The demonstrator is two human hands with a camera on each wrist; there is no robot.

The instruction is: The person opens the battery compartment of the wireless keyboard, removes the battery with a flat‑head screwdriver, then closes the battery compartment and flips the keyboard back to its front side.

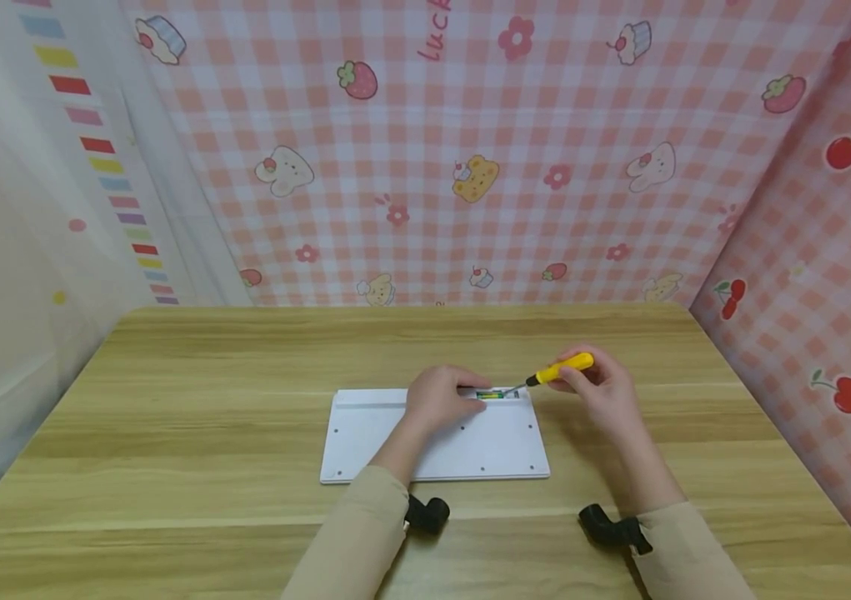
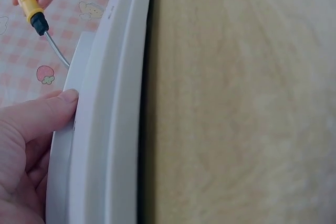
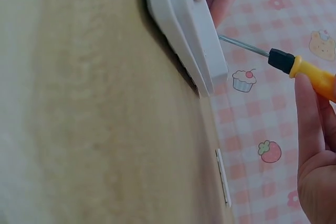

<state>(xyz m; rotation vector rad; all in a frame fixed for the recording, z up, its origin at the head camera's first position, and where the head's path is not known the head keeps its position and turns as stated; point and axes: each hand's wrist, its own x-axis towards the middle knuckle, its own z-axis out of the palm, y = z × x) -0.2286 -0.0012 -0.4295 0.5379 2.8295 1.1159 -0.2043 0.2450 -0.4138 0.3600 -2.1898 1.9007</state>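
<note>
A white keyboard (image 1: 380,446) lies underside up on the table, with small screws dotted over its back. Green batteries (image 1: 490,395) show in the open slot of its raised far ridge. My left hand (image 1: 440,400) grips this ridge beside the slot; in the left wrist view its thumb (image 2: 65,103) presses on the white edge. In my right hand (image 1: 608,396) is a screwdriver (image 1: 563,367) with a yellow handle and black collar, held between thumb and fingers. Its metal shaft slants down leftward, the tip at the slot's right part. The ridge hides that tip in both wrist views.
A thin white strip (image 3: 223,177) lies on the table near its far edge in the right wrist view. The wooden table (image 1: 207,433) ends at a pink checked cloth (image 1: 425,217) behind. Black wrist mounts (image 1: 428,515) stick out from both sleeves.
</note>
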